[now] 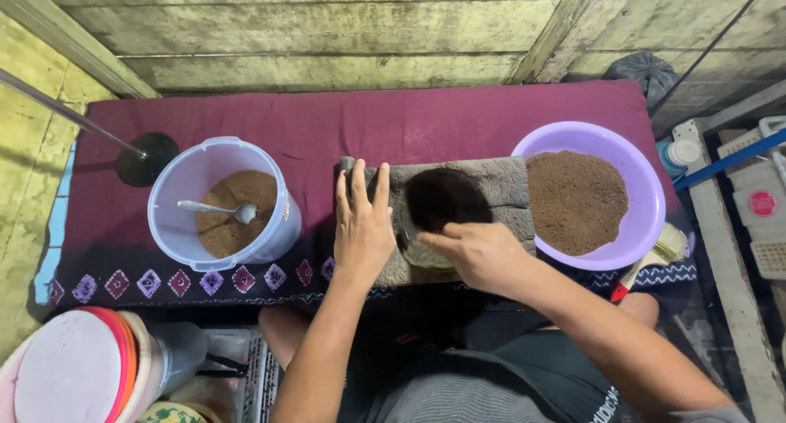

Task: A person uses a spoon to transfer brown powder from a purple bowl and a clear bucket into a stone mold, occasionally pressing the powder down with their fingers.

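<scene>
Maroon cloth [458,120] under plank walls. Left hand [363,226] flat on stone slab [499,185]; right hand [477,253] closed on a dark stone [442,198]. Basin [647,177] heaped with brown powder; tub [196,177] part-filled.

Left hand [363,230] laid flat, palm down, 4 fingers [360,185] stretched straight and pointing away from the body, thumb tucked along the inner side. Left forearm bare, running up from the lower middle of the view, wrist straight. Right hand [479,251] turned palm down and curled, fingertips [426,239] bunched and pointing toward the left hand, knuckles raised. Right forearm bare, coming in from the lower right corner at a slant, wrist slightly bent inward. Both hands close together, not touching. Bare knees showing below the arms.
</scene>
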